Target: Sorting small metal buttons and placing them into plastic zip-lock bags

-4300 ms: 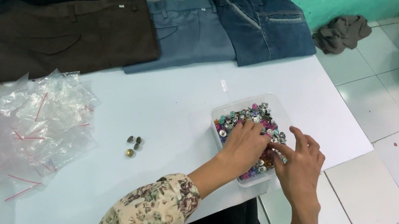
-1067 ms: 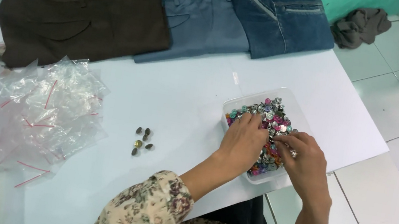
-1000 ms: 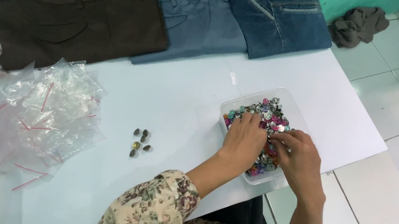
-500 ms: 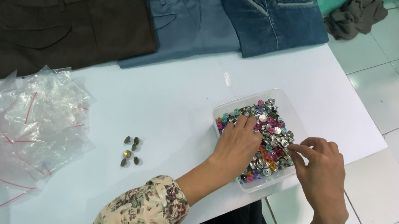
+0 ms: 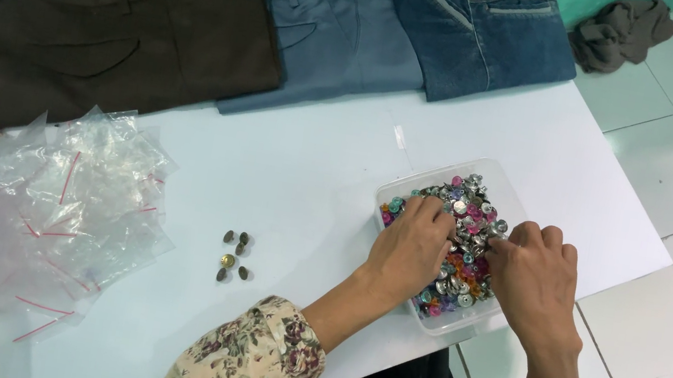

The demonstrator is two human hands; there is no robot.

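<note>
The left hand (image 5: 410, 251) is lying knuckles-up in the clear tub (image 5: 494, 175), fingers curled down into the buttons (image 5: 468, 229); whether it is gripping any cannot be told. The right hand (image 5: 532, 281) is resting just beside it, fingers bent into the same pile, grip equally hidden. The tub is sitting near the right edge of the white table (image 5: 313, 167). Left of it, a few loose buttons (image 5: 233, 254) are lying apart, then a heap of small plastic bags (image 5: 34, 202). At the far side, three pairs of trousers (image 5: 307, 38) are lying folded.

Both hands (image 5: 412, 252) (image 5: 532, 281) palm-down, fingers curled, side by side
</note>
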